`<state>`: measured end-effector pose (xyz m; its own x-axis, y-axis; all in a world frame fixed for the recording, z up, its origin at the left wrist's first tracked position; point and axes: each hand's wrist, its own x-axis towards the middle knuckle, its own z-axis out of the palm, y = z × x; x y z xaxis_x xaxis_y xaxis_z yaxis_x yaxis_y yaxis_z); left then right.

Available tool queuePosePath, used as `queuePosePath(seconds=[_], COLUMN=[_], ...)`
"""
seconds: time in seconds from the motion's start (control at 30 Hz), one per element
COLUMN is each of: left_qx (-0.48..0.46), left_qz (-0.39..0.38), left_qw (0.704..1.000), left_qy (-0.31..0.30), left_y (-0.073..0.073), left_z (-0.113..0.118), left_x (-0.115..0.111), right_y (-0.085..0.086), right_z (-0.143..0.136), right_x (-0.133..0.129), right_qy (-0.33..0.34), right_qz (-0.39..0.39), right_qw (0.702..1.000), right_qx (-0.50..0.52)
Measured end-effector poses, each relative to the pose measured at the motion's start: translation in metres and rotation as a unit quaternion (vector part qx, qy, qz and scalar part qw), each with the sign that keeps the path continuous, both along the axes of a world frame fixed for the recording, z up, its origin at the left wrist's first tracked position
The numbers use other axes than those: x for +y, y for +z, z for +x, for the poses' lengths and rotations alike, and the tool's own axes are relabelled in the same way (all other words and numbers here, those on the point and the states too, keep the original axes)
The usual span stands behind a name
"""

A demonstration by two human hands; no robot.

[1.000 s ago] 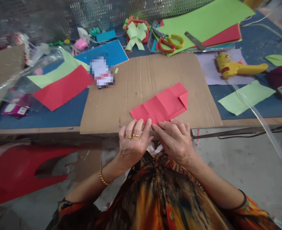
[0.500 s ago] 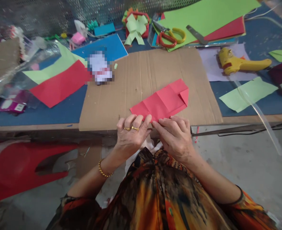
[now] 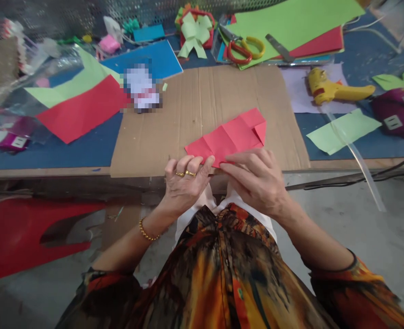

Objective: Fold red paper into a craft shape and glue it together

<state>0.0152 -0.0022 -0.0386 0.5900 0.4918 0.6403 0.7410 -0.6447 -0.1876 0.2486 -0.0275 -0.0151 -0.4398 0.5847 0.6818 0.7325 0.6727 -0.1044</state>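
A red sheet of paper (image 3: 224, 137), creased in several places, lies slantwise on a cardboard sheet (image 3: 161, 132) at the table's front edge. One corner at its right end is folded in. My left hand (image 3: 190, 178), with rings on it, is closed on the paper's near edge, the thumb pressing at the crease. Close beside it, my right hand (image 3: 257, 176) pinches the same edge between thumb and fingers. The fingertips of both hands partly hide that edge.
Scissors (image 3: 239, 50) and a metal blade (image 3: 279, 48) lie on green sheets (image 3: 301, 23) at the back. A yellow glue gun (image 3: 339, 89) with a clear glue stick (image 3: 356, 160) is at right. A red paper strip (image 3: 83, 109) and a blurred-out object (image 3: 142, 87) lie left.
My right hand has shifted a little up and to the right along the near edge, its fingers lifting higher over the paper. My left hand keeps its hold. The view has moved slightly.
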Motion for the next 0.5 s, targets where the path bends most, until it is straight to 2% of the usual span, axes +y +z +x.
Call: queuePosePath(seconds=[0.1,0.2,0.33,0.43,0.5], left_qx=[0.013,0.022,0.048,0.06,0.045], left_qz=[0.001,-0.054,-0.154,-0.191,-0.201], left_qw=[1.0,0.998,0.987,0.979,0.977], left_qy=[0.001,0.002,-0.009,-0.033,-0.053], left_y=[0.001,0.006,0.024,0.038,0.043], left_z=[0.0,-0.003,-0.016,-0.027,-0.027], left_x=[-0.002,-0.001,0.014,0.031,0.036], right_y=[-0.002,-0.004,-0.004,-0.003,-0.003], right_z=[-0.002,-0.008,-0.019,-0.025,-0.027], right_x=[0.011,0.015,0.014,0.016,0.018], right_qy=[0.024,0.013,-0.032,-0.046,-0.061], right_qz=[0.003,0.004,-0.022,-0.025,-0.017], right_qw=[0.997,0.996,0.995,0.995,0.994], right_qx=[-0.08,-0.091,-0.087,-0.089,-0.089])
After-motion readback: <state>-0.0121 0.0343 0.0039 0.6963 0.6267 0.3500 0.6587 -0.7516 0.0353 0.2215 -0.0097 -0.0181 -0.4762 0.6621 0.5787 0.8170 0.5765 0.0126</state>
